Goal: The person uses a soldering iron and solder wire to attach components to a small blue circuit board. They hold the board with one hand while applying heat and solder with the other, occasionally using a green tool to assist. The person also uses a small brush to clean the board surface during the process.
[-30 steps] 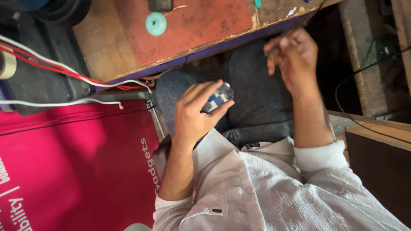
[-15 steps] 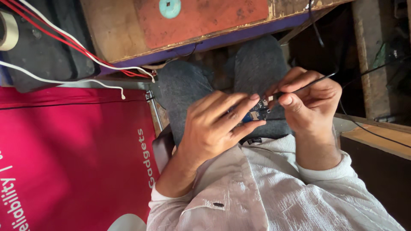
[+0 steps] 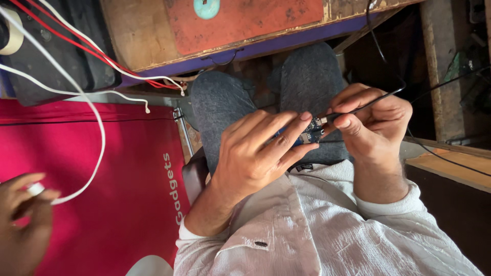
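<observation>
Compared with half a second back, little moved at the centre: left hand (image 3: 261, 153) still curled around the small blue circuit board (image 3: 308, 134), fingers pinching it over the lap, just below the knees in grey trousers (image 3: 266, 97). Right hand (image 3: 373, 122) still closed in a pen-style pinch on the thin black probe lead (image 3: 358, 106), its tip now resting against the right end of the board rather than hovering beside it; exact contact point too small to make out, possibly a connector or pad at the edge. Black cable (image 3: 381, 46) running from the lead up past the board toward the wooden bench (image 3: 153, 36). Newly in view, far left of the board: another person's hand (image 3: 20, 220), gripping the plug end of a white cable (image 3: 97, 133) over the magenta banner (image 3: 102, 179). Red and white wires (image 3: 117, 66) draped off the bench edge above and left of the board. Judging by the tip settling on the board, probing or connecting now properly under way, with both hands steady and close together.
</observation>
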